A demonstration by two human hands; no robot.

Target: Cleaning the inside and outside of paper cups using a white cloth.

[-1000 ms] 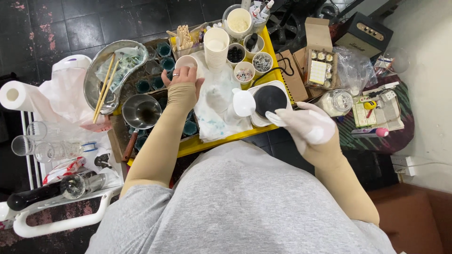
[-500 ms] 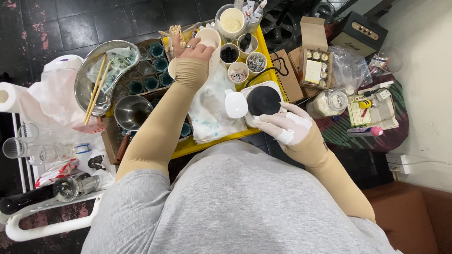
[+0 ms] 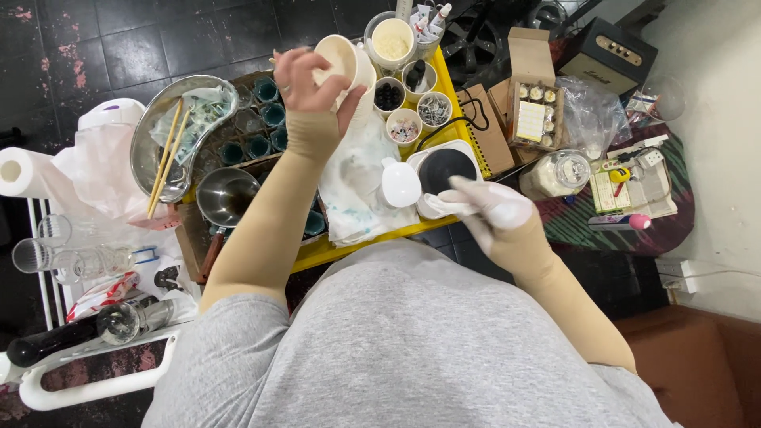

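My left hand [image 3: 311, 89] grips the top cup of a stack of cream paper cups [image 3: 342, 62] over the yellow tray [image 3: 349, 242]. My right hand [image 3: 485, 208], in a white glove, presses a white tissue against the rim of a small white scale with a black round top [image 3: 444, 170]. A white spoon-shaped scoop [image 3: 399, 183] lies just left of the scale on a stained white cloth [image 3: 361, 178]. Small cups of toppings [image 3: 404, 127] stand behind the scale.
A steel bowl with chopsticks [image 3: 178, 135] and a smaller steel bowl [image 3: 226, 196] sit at left, beside a rack of teal cups [image 3: 265, 127]. Cardboard boxes [image 3: 531, 103], a glass jar [image 3: 559, 173] and a paper roll [image 3: 20, 170] surround the tray. Glasses [image 3: 71, 257] lie lower left.
My left hand has reached further away over the tray and closed on the paper cup stack. My right hand has stayed at the scale with the tissue.
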